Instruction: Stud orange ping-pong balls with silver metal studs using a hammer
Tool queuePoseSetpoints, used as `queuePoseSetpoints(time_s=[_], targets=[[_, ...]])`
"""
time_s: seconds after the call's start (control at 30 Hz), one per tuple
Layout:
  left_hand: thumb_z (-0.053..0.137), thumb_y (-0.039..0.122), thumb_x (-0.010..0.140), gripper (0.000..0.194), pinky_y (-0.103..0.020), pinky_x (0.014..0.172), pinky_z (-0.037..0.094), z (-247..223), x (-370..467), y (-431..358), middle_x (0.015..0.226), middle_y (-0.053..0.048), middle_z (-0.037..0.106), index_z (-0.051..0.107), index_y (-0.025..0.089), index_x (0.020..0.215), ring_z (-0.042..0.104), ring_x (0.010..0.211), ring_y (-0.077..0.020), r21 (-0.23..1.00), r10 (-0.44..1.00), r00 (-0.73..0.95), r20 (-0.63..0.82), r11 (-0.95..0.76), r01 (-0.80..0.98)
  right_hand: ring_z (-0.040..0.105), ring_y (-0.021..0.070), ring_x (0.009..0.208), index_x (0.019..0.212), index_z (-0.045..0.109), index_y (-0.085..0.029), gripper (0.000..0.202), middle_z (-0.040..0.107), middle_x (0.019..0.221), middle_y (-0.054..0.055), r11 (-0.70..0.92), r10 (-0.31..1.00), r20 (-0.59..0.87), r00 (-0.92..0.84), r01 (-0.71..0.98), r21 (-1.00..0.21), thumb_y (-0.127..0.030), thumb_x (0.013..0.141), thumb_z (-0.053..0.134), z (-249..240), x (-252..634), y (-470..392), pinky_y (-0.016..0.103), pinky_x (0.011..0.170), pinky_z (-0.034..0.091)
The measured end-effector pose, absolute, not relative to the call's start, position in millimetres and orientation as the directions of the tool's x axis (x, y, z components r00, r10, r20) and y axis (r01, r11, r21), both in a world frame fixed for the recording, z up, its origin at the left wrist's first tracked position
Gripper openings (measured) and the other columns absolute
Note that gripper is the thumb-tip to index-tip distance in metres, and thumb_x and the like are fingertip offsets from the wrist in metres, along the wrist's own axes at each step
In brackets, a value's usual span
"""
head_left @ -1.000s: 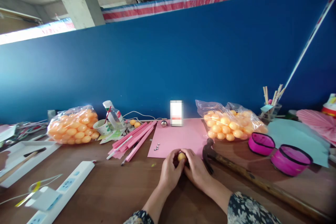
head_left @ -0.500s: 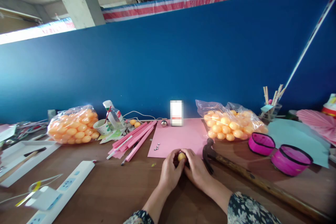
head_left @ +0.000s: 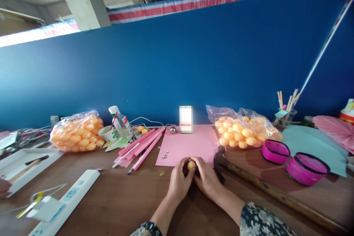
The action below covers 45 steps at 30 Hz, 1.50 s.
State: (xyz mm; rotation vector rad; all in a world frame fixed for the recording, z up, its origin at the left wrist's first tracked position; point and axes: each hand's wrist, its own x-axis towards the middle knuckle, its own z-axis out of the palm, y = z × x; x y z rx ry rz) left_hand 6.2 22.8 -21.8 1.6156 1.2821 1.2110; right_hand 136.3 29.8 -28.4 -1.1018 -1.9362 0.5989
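A small yellow-orange ball [head_left: 191,165] sits between my two hands at the near edge of a pink sheet [head_left: 188,145]. My left hand [head_left: 180,180] curls round its left side, and my right hand [head_left: 207,179] closes round it from the right. The fingertips of both hands meet at the ball, and its lower part is hidden. Several tiny silver beads [head_left: 165,155] and a larger shiny metal ball [head_left: 173,130] lie on the sheet. A claw hammer [head_left: 257,180] rests just right of my right hand.
Bags of orange balls stand at left [head_left: 79,132] and right [head_left: 238,132]. Pink strips [head_left: 142,145], a bottle [head_left: 120,121] and a cup [head_left: 107,133] are left of the sheet. A power strip [head_left: 69,197], a white tray [head_left: 23,155], another person's hand [head_left: 4,187] and magenta rings [head_left: 306,169] lie farther out.
Another person's hand has come into view at the far left edge, by the white tray. My own hands and the ball have not visibly moved.
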Motion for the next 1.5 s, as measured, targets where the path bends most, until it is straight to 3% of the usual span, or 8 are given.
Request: queuePoseSetpoints(time_s=[0.5, 0.87, 1.07, 1.3, 1.5], targets=[[0.05, 0.028, 0.079, 0.03, -0.03, 0.083, 0.046, -11, 6, 19, 0.102, -0.006, 0.065, 0.056, 0.019, 0.107, 0.06, 0.093, -0.0186, 0.932, 0.968, 0.022, 0.249, -0.246, 0.267, 0.052, 0.0209, 0.099, 0.114, 0.043, -0.021, 0.045, 0.054, 0.107, 0.007, 0.497, 0.868, 0.451, -0.209, 0.397, -0.772, -0.007, 0.072, 0.047, -26, 135, 29, 0.038, 0.085, 0.045], [0.058, 0.031, 0.075, 0.037, -0.03, 0.078, 0.051, -9, 10, 16, 0.1, -0.008, 0.064, 0.05, 0.017, 0.108, 0.062, 0.09, -0.0182, 0.974, 0.974, 0.017, 0.226, -0.226, 0.019, 0.049, 0.0203, 0.105, 0.117, 0.047, -0.024, 0.039, 0.051, 0.111, 0.007, 0.593, 0.803, 0.554, -0.22, 0.395, -0.702, -0.011, 0.081, 0.041, -6, 138, 21, 0.036, 0.089, 0.045], [0.058, 0.036, 0.074, 0.034, -0.028, 0.072, 0.052, -5, 7, 17, 0.091, -0.007, 0.068, 0.058, 0.015, 0.101, 0.064, 0.082, -0.0181, 0.973, 0.978, -0.058, 0.199, -0.191, 0.126, 0.048, 0.0207, 0.107, 0.117, 0.048, -0.025, 0.048, 0.051, 0.112, 0.007, 0.622, 0.781, 0.566, -0.262, 0.397, -0.675, -0.002, 0.076, 0.041, -8, 137, 21, 0.04, 0.091, 0.044], [0.062, 0.035, 0.071, 0.04, -0.03, 0.078, 0.051, -9, 5, 20, 0.095, -0.008, 0.068, 0.056, 0.015, 0.105, 0.064, 0.087, -0.0194, 0.98, 0.975, -0.105, 0.197, -0.195, 0.033, 0.054, 0.0196, 0.1, 0.123, 0.039, -0.021, 0.046, 0.049, 0.115, 0.01, 0.535, 0.845, 0.5, -0.189, 0.322, -0.782, -0.013, 0.078, 0.047, -16, 135, 23, 0.036, 0.084, 0.049], [0.061, 0.027, 0.072, 0.036, -0.032, 0.085, 0.049, -12, 5, 22, 0.101, -0.009, 0.064, 0.053, 0.016, 0.105, 0.062, 0.094, -0.0194, 0.982, 0.979, -0.09, 0.183, -0.186, -0.022, 0.053, 0.0198, 0.107, 0.118, 0.044, -0.019, 0.031, 0.056, 0.114, 0.009, 0.391, 0.92, 0.363, -0.148, 0.314, -0.865, -0.026, 0.089, 0.036, -18, 137, 26, 0.037, 0.093, 0.043]])
